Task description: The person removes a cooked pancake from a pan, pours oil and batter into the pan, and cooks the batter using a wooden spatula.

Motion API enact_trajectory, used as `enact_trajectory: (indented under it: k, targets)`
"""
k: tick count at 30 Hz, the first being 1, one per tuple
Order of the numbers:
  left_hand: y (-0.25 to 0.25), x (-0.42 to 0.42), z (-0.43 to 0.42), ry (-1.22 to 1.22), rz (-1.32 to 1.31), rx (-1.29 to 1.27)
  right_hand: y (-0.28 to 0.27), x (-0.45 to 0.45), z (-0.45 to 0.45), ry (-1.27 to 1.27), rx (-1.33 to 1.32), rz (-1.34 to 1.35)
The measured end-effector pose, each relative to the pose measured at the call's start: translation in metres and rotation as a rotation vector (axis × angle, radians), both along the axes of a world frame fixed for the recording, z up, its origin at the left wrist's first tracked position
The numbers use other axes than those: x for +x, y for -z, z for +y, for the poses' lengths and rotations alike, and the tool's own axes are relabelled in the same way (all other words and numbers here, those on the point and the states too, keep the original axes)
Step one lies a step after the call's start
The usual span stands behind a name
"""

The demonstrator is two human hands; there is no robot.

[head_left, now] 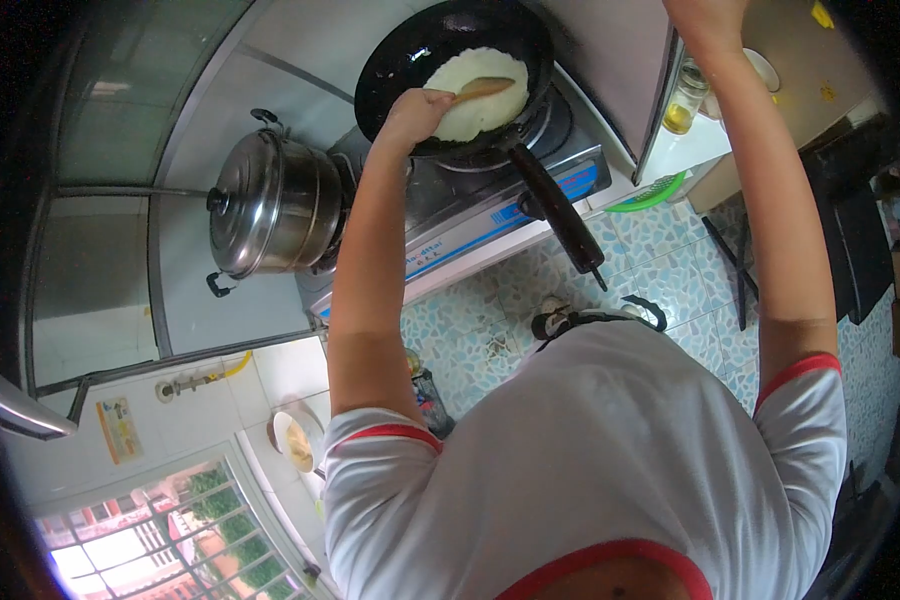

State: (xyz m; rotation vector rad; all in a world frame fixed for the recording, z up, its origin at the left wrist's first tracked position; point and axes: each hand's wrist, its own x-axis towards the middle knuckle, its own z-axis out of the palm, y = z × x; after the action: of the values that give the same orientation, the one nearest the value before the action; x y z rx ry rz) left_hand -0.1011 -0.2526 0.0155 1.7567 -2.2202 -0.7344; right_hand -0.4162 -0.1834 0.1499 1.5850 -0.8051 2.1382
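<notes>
My left hand is closed round the handle of a wooden spatula. The spatula's flat blade lies over a pale round pancake in a black wok. The wok sits on a gas stove, its dark handle pointing toward me with no hand on it. My right hand is raised at the top edge of the view, beside a grey panel and above a glass jar with yellow contents. Its fingers are cut off by the frame, so whatever they hold is hidden.
A lidded steel pot stands left of the wok. Right of the stove, a grey panel borders a white ledge, with a green basket below. A bowl of pale food sits near the barred window.
</notes>
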Motion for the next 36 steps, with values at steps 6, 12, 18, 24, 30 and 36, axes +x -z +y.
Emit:
enact_trajectory:
  k: [6, 12, 18, 24, 30, 36]
  targets:
    - [-0.009, 0.021, -0.011, -0.169, -0.167, -0.171, 0.001, 0.003, 0.006, -0.043, 0.062, -0.033]
    - [-0.042, 0.029, 0.025, -0.126, -0.378, -0.001, 0.000, 0.002, 0.008, 0.013, 0.069, -0.012]
    - [-0.046, 0.026, 0.026, 0.175, -0.150, -0.027, -0.002, 0.005, 0.015, -0.051, 0.158, -0.047]
    - [0.001, -0.015, 0.000, -0.061, -0.030, -0.009, 0.001, 0.001, 0.004, 0.032, 0.032, -0.004]
    - [-0.011, 0.005, -0.009, -0.143, -0.168, -0.187, 0.001, 0.002, 0.002, -0.048, 0.017, -0.035]
    - [-0.015, 0.037, 0.001, -0.068, -0.216, -0.095, -0.001, 0.002, 0.011, 0.014, 0.097, -0.012]
